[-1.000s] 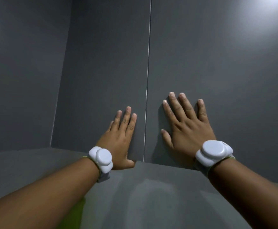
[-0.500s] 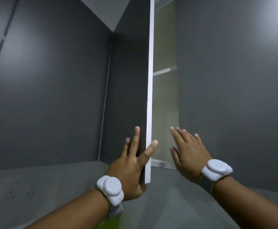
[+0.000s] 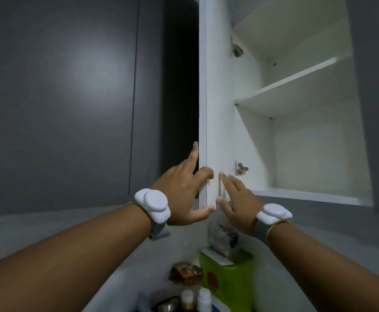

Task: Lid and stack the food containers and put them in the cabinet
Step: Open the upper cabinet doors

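Note:
The grey wall cabinet's left door (image 3: 215,91) stands swung out toward me, edge-on, its white inner face showing. My left hand (image 3: 184,192) grips the door's lower edge, fingers on the dark outer face and thumb under the bottom corner. My right hand (image 3: 238,203) lies flat with fingers spread against the door's white inner face near the bottom. Inside, the white cabinet interior (image 3: 308,154) shows a bare lower compartment and one shelf (image 3: 292,86) above it. No food containers are in view.
The right cabinet door (image 3: 377,109) looks shut at the right edge. Closed grey doors (image 3: 71,97) fill the left. Below, a green box (image 3: 226,275), a brown-lidded jar (image 3: 186,272), a clear bag (image 3: 220,233) and small white bottles (image 3: 204,297) stand against the wall.
The left door has swung much wider, exposing the white interior and shelf. My left hand followed its edge and my right hand moved onto its inner face. Items below came into view.

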The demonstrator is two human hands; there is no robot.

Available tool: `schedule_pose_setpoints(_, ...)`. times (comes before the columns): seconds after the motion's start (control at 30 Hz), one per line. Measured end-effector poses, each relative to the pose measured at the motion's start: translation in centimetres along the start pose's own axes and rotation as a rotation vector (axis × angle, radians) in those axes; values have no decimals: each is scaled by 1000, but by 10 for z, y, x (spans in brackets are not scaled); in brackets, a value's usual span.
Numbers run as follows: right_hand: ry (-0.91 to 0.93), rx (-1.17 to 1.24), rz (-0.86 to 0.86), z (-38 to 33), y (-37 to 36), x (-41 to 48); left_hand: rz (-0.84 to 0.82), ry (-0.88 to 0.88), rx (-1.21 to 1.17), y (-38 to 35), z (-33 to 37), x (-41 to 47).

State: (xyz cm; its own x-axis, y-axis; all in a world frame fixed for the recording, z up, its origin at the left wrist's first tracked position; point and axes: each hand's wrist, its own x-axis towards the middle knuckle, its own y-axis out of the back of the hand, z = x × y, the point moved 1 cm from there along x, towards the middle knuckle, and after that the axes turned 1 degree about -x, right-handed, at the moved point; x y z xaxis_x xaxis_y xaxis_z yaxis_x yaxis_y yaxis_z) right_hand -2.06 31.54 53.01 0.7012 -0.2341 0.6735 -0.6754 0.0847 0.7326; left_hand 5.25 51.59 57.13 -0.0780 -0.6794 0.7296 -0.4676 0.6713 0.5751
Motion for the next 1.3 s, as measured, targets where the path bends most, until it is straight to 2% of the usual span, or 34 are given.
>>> schedule_pose_setpoints(0.27, 59, -14, -43, -8, -53, 51, -46, 188, 43, -26, -75, -20)
schedule_pose_setpoints(0.4, 75, -9, -38, 4, -78, 81, -29, 208, 212, -40, -102, -18)
schedule_pose_setpoints(0.57, 131, -44, 41, 17, -104, 104, -138, 238, 475, -49, -121, -12)
schedule_pose_setpoints(0.67, 176, -48, 147, 25, -110, 112, -108, 227, 561, -51, -122, -11)
schedule_pose_setpoints(0.8, 223, -25, 149, 34, -107, 115, -50, 239, 623, -56, -117, -3)
schedule_pose_setpoints(0.93, 241, -17, 74, 42, -93, 105, 14, 221, 594, -69, -109, 6)
schedule_pose_setpoints(1.07, 186, -130, 65, 59, -65, 75, -17, 124, 415, -81, -88, 27)
schedule_pose_setpoints(1.3, -77, -221, 22, 80, -23, -13, -12, 6, 111, -129, -36, 35)
